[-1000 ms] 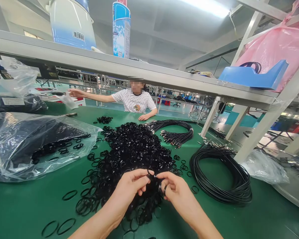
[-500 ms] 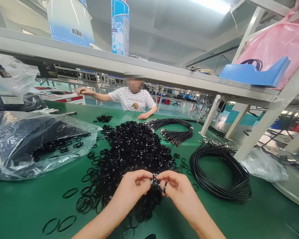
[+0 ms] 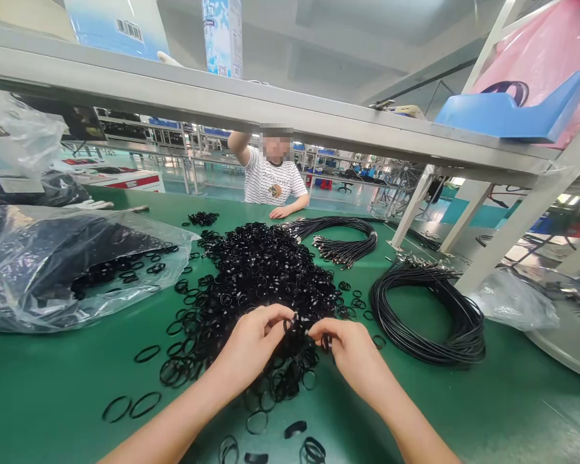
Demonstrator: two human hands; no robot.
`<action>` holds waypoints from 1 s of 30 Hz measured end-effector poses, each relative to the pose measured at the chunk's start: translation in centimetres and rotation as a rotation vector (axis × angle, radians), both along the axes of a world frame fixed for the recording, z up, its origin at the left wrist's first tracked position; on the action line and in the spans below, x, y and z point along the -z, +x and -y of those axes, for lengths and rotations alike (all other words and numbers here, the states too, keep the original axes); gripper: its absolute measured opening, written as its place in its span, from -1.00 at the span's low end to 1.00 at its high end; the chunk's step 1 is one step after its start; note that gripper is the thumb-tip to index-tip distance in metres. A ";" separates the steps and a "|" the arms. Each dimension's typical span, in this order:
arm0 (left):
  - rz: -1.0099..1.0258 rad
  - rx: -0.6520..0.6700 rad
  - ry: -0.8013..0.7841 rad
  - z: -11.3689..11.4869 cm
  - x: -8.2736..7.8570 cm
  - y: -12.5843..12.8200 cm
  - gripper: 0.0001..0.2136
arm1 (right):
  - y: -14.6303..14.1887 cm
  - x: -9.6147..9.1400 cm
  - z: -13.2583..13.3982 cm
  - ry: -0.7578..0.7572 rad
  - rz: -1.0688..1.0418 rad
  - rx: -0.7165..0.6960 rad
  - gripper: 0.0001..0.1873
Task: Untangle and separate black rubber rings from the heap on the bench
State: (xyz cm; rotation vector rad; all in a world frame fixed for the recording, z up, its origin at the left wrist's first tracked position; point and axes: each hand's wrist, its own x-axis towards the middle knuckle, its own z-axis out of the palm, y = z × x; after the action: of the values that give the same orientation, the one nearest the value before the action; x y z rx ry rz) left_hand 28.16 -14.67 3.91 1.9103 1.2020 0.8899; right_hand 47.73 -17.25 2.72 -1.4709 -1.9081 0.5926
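A big heap of thin black rings [image 3: 265,264] lies on the green tabletop in front of me. Over its near side, my left hand [image 3: 257,336] pinches a black ring between thumb and forefinger. My right hand [image 3: 350,348] is a short way to the right, its fingers curled around one or more black rings [image 3: 326,343]. The two hands are apart, and the right fingertips are partly hidden against the dark heap. Loose rings [image 3: 117,408] are scattered to the left and near me.
A clear plastic bag [image 3: 53,258] with black rings lies left. Coiled black cables [image 3: 428,316] lie right, with another cable bundle [image 3: 348,241] behind. A shelf [image 3: 251,103] crosses above, holding a blue tape dispenser [image 3: 512,116]. A person [image 3: 273,177] is across the table.
My hands have moved apart from where they met over the heap. The view has shifted slightly. The person opposite has raised an arm toward the shelf.
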 end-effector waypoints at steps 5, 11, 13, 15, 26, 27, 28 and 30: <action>-0.052 -0.058 0.078 0.1 -0.1 0.0 -0.80 | -0.4 -0.1 0.3 0.113 0.178 0.034 -0.51; 0.012 0.006 0.053 0.4 -0.5 0.0 -0.76 | -0.6 -0.8 0.7 0.059 0.125 0.046 -0.59; -0.016 0.010 0.018 0.4 -0.4 0.1 -0.77 | -0.7 -0.9 0.8 0.047 0.113 0.045 -0.64; -0.051 -0.005 0.017 0.5 -0.2 0.3 -0.78 | -0.8 -1.0 0.9 0.017 0.148 0.060 -0.73; -0.069 -0.012 0.073 0.5 -0.5 0.1 -0.77 | -1.3 -0.9 1.7 0.085 0.256 -0.153 -0.59; -0.079 -0.015 0.084 0.5 -0.5 0.1 -0.79 | -1.7 -0.7 1.9 0.080 0.270 -0.176 -0.64; -0.089 -0.008 0.099 0.4 -0.6 0.0 -0.79 | -2.1 -0.4 1.9 0.081 0.289 -0.196 -0.70; -0.102 0.025 0.135 0.2 -0.8 -0.2 -0.79 | -2.7 0.0 1.9 0.086 0.297 -0.194 -0.77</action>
State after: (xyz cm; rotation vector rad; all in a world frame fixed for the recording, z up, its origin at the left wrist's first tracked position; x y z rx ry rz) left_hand 27.97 -14.86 4.67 2.0959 1.2007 0.8897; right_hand 45.00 -19.14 2.69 -1.3901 -2.2952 0.3868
